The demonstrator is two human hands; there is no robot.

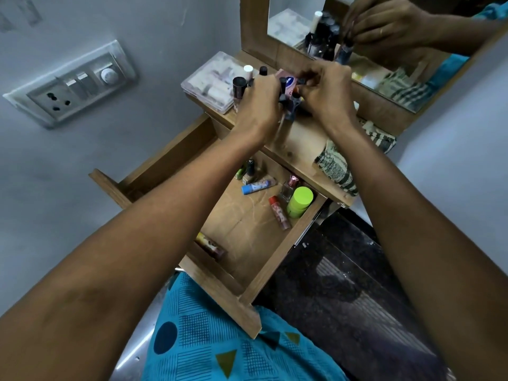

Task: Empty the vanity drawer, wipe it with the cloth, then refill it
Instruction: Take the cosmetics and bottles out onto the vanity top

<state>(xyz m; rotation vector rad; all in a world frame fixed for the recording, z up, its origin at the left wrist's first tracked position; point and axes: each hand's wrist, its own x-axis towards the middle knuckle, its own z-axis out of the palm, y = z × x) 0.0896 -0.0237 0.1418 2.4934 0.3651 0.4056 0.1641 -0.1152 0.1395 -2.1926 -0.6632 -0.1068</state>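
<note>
The wooden vanity drawer (277, 259) is pulled open below the vanity top (299, 144). Inside lie a lime green jar (300, 202), a blue tube (257, 186), a red tube (279, 211), a clear small bottle (289, 188), a dark-capped bottle (250, 171) and a tube at the near wall (211, 247). Both hands are over the vanity top among several small dark-capped bottles. My left hand (259, 105) is closed around some of these bottles (283, 92). My right hand (327, 92) pinches another small dark-capped bottle (295, 101). A striped cloth (335, 166) lies on the vanity top at the right.
A clear plastic box (209, 83) and a few upright bottles (239, 88) stand at the back left of the top. A mirror (384, 45) rises behind. A wall socket panel (71, 86) is at the left; dark floor (343, 270) lies at the right.
</note>
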